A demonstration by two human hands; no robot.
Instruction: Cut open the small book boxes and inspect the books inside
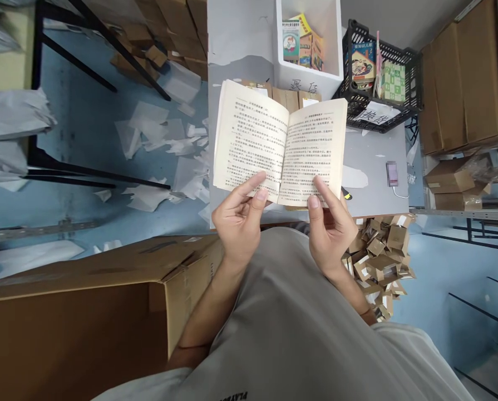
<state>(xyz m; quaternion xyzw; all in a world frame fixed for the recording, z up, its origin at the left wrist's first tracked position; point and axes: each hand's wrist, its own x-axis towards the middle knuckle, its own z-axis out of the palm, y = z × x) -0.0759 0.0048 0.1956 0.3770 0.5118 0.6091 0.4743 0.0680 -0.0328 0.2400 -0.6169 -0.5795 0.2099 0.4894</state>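
An open book (252, 139) with printed pages is held up over the grey table (240, 33), its spine running roughly upright in the middle. My left hand (242, 214) grips the lower edge of the left page, thumb and forefinger on the paper and the other fingers partly hidden behind. At the lower edge of the right page, my right hand (330, 223) holds the book in the same way. Small brown packages (285, 99) lie just behind the book's top edge.
Behind the book stands a white foam box (309, 82) with books in it; right of it, a black crate (353, 100) holds more. A phone (392, 174) lies at the table's right. A large open carton (190, 278) is at lower left; small cartons (384, 267) are heaped at right.
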